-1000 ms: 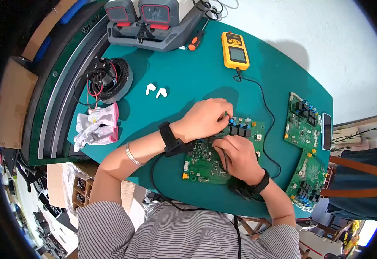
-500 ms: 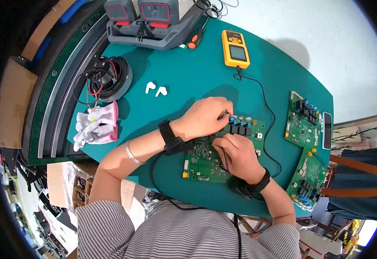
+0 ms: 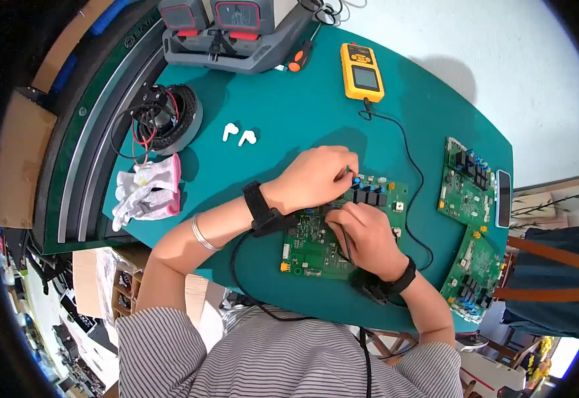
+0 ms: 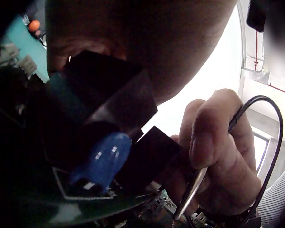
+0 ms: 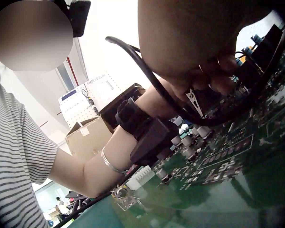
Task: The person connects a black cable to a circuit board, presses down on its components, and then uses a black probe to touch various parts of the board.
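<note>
A green circuit board (image 3: 322,255) lies under both hands. My left hand (image 3: 313,176) is over its upper edge, fingers bent around a small dark item (image 3: 348,174) beside the blue components (image 3: 358,181); its fingertips are mostly hidden. In the left wrist view one blue component (image 4: 107,159) is close to the camera. My right hand (image 3: 368,242) pinches a metal-tipped lead, whose metal tip (image 4: 190,194) points down at the board. In the right wrist view, that hand (image 5: 194,42) holds the clip-like metal piece (image 5: 194,103), with a black cable (image 5: 149,73) looping past.
A yellow meter (image 3: 362,71) with a black cable lies at the back. Two more boards (image 3: 465,182) and a phone (image 3: 503,199) are at the right. White earbuds (image 3: 248,138), a glove (image 3: 150,189), a wheel-like part (image 3: 180,119) and a screwdriver (image 3: 297,60) lie left and back.
The head view has shifted slightly, so the meter and earbuds sit a little higher in it. Both hands keep nearly the same pose over the board.
</note>
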### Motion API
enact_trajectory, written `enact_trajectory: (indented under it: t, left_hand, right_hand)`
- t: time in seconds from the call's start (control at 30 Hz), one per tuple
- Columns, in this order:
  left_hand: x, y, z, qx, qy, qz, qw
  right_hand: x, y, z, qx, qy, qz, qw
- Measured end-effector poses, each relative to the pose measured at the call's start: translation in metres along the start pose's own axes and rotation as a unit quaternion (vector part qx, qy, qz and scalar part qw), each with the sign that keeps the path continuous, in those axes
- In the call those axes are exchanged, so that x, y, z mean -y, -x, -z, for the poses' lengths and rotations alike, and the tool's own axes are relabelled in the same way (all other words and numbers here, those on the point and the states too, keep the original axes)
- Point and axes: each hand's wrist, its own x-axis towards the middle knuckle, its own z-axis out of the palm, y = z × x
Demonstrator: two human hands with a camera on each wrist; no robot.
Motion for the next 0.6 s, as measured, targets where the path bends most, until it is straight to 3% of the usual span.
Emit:
enact_trajectory:
  t: [0.6]
  left_hand:
    - [-0.0006, -0.0009, 0.0015, 0.004, -0.003, -0.001, 1.000]
  right_hand:
    - [0.0009, -0.0001, 0.0006, 0.005, -0.022, -0.019, 1.000]
